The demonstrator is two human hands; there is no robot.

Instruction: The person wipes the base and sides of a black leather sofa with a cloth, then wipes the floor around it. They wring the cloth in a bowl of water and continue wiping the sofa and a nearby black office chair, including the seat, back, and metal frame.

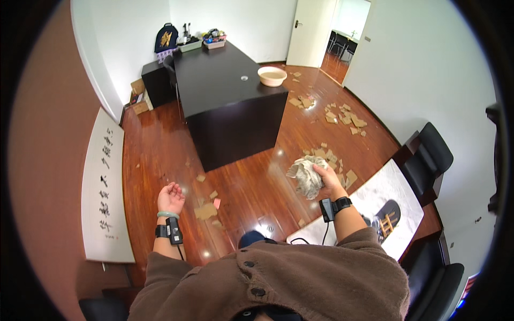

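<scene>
My right hand point(330, 181) grips a crumpled, grey-stained whitish cloth point(308, 176), its thumb pressed over the bunched folds. The cloth is in the air, with torn cardboard pieces point(350, 177) showing on the floor behind it. Palm up and with loosely curled fingers, my left hand point(172, 199) holds nothing. A jade-coloured bangle point(168, 214) circles that wrist. Below and right of the left hand, a larger cardboard scrap point(205, 211) and a pink scrap point(217, 203) lie on the glossy wooden floor point(241, 188).
A black desk point(225, 76) stands ahead, bearing a cream basin point(272, 76) of murky liquid and two filled baskets point(190, 45). A white-topped table point(401, 182) and black chairs point(427, 160) are at right. More cardboard scraps point(353, 119) lie towards the open door point(311, 36). A calligraphy panel point(105, 192) leans at left.
</scene>
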